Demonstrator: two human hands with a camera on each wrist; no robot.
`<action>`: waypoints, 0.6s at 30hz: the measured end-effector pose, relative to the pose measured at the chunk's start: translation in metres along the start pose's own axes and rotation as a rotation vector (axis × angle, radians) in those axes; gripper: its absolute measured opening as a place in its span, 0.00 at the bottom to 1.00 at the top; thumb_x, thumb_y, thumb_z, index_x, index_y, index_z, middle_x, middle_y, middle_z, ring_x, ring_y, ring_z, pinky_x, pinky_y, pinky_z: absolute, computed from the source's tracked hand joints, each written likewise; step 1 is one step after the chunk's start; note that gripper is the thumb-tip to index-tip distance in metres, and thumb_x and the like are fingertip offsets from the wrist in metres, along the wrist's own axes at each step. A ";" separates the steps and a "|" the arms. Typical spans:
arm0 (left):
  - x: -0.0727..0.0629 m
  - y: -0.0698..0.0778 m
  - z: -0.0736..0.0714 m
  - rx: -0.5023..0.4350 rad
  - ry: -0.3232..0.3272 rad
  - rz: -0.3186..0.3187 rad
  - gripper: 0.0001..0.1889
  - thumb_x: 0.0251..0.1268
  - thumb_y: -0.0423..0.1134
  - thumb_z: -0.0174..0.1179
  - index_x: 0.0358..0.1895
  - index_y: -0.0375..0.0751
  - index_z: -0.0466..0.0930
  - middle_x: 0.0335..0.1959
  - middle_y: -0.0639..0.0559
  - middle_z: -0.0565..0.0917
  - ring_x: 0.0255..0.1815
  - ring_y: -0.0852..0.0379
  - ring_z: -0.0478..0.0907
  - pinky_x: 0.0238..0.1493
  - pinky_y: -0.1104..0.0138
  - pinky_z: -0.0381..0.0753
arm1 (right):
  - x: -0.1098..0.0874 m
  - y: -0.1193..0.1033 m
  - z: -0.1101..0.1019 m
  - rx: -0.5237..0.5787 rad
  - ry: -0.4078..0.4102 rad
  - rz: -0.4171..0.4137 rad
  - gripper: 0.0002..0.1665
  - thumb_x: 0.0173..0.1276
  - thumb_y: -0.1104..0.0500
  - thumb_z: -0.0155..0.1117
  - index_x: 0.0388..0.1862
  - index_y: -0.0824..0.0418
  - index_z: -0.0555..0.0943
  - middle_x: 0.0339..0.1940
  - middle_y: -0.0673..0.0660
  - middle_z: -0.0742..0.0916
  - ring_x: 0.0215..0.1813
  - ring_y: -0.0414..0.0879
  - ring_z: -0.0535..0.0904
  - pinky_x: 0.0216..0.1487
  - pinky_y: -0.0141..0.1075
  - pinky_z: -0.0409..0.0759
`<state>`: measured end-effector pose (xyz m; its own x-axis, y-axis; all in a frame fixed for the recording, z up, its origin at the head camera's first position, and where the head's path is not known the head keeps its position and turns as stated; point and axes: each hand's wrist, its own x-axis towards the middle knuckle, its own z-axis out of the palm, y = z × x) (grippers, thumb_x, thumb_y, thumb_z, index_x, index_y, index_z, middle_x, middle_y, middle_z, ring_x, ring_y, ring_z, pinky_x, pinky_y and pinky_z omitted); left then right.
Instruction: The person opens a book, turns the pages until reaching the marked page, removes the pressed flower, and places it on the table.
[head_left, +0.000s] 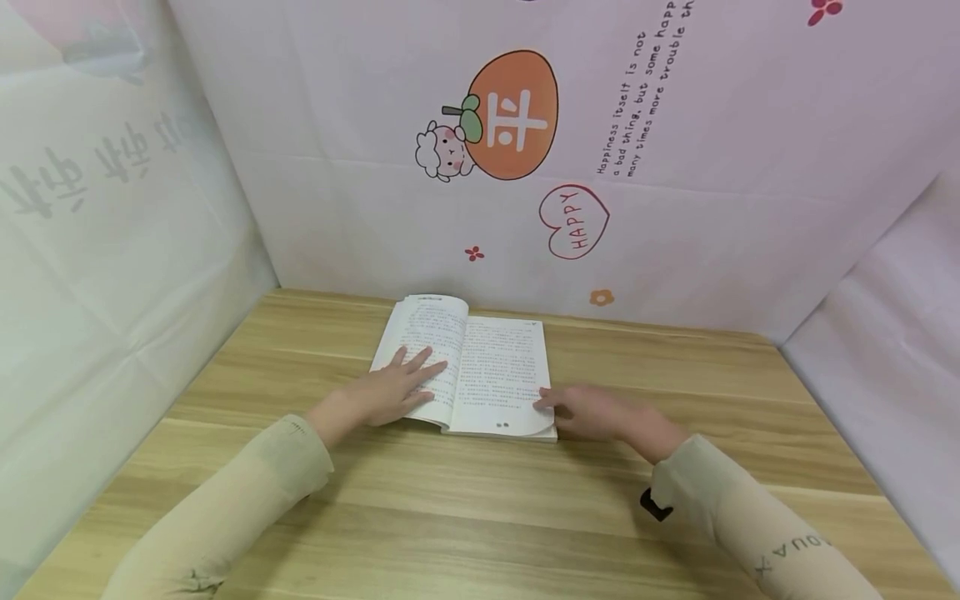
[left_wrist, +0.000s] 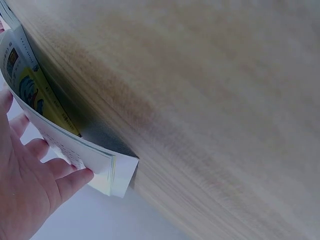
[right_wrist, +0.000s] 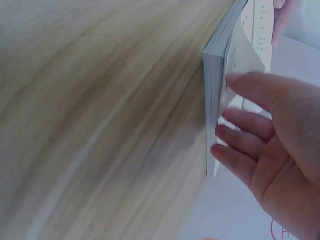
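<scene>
An open book (head_left: 501, 367) with printed pages lies on the wooden table. My left hand (head_left: 395, 390) rests on its left page with fingers spread and straight; in the left wrist view the left hand (left_wrist: 35, 185) presses the bowed left side, whose yellow and blue cover (left_wrist: 37, 92) shows beneath. At the lower right corner, my right hand (head_left: 592, 411) pinches the edge of the right page. Seen from the right wrist, that page (right_wrist: 242, 47) curls up from the stack, with the right thumb (right_wrist: 252, 86) under its corner and the other fingers along the book's edge.
The wooden table (head_left: 480, 517) extends around the book. A white printed cloth (head_left: 360, 208) hangs behind its far edge, with more white cloth on the left (head_left: 112, 275) and right sides. A small black object (head_left: 656, 505) shows at the right sleeve cuff.
</scene>
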<state>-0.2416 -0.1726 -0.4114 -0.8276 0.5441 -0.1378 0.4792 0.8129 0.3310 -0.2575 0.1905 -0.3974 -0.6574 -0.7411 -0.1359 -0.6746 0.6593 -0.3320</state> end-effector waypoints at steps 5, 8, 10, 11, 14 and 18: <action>-0.002 0.002 -0.002 -0.008 -0.006 -0.006 0.32 0.84 0.54 0.44 0.84 0.50 0.51 0.84 0.38 0.46 0.79 0.23 0.38 0.71 0.34 0.58 | 0.005 0.001 0.006 -0.047 0.124 0.052 0.16 0.74 0.64 0.65 0.57 0.68 0.85 0.58 0.67 0.86 0.60 0.59 0.83 0.56 0.47 0.83; -0.001 0.002 -0.002 -0.007 -0.001 -0.005 0.32 0.84 0.54 0.44 0.84 0.50 0.51 0.84 0.38 0.46 0.79 0.23 0.38 0.72 0.34 0.57 | 0.008 0.000 0.007 -0.056 0.160 0.096 0.16 0.73 0.64 0.67 0.57 0.69 0.84 0.56 0.66 0.87 0.58 0.60 0.84 0.54 0.48 0.84; -0.001 0.002 -0.001 -0.006 0.003 -0.003 0.32 0.84 0.54 0.44 0.84 0.50 0.51 0.84 0.38 0.46 0.79 0.23 0.39 0.72 0.34 0.58 | 0.009 0.000 0.007 -0.047 0.168 0.135 0.18 0.73 0.63 0.68 0.59 0.69 0.84 0.56 0.66 0.87 0.59 0.60 0.83 0.57 0.50 0.83; -0.001 0.002 -0.001 -0.005 0.002 -0.002 0.32 0.84 0.54 0.44 0.84 0.50 0.51 0.84 0.38 0.46 0.79 0.23 0.39 0.71 0.34 0.58 | 0.010 -0.001 0.007 -0.041 0.168 0.156 0.19 0.73 0.62 0.68 0.60 0.69 0.83 0.57 0.67 0.86 0.59 0.60 0.83 0.58 0.51 0.82; -0.001 0.002 -0.001 -0.007 -0.002 -0.004 0.32 0.84 0.54 0.44 0.84 0.50 0.51 0.84 0.38 0.46 0.79 0.23 0.38 0.71 0.34 0.58 | 0.012 -0.002 0.007 -0.025 0.182 0.197 0.22 0.73 0.62 0.68 0.63 0.69 0.81 0.59 0.68 0.85 0.58 0.57 0.83 0.59 0.52 0.81; -0.002 0.002 -0.002 -0.008 -0.006 -0.009 0.33 0.84 0.54 0.44 0.84 0.50 0.51 0.84 0.38 0.45 0.79 0.23 0.38 0.72 0.34 0.57 | 0.016 0.000 0.007 -0.014 0.215 0.185 0.25 0.71 0.63 0.70 0.64 0.70 0.80 0.60 0.69 0.84 0.47 0.50 0.84 0.55 0.47 0.83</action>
<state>-0.2398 -0.1720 -0.4089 -0.8298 0.5384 -0.1467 0.4699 0.8159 0.3369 -0.2654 0.1778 -0.4066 -0.8252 -0.5648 0.0088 -0.5398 0.7840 -0.3066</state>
